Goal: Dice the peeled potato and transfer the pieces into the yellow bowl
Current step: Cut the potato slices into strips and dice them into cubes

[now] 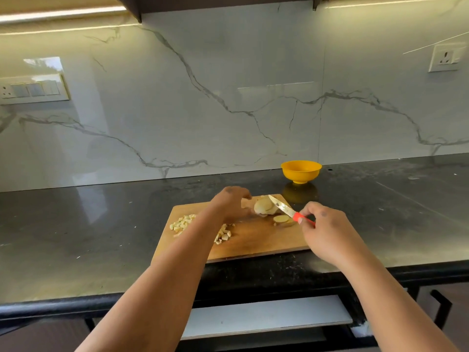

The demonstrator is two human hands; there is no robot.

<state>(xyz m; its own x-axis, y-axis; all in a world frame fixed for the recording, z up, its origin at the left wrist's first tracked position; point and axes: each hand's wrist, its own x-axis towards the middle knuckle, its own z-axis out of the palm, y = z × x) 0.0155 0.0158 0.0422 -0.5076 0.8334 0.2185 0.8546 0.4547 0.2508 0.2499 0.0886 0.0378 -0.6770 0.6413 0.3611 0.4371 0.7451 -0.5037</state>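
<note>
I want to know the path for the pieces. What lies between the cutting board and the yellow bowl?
In the head view, only bare dark countertop, showing the bowl's reflection, lies between the cutting board and the yellow bowl.

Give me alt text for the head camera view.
On a wooden cutting board, the right hand holds an orange-handled knife against a peeled potato that the left hand steadies. Diced pieces lie at the board's left; a yellow bowl stands behind on the black counter.
</note>
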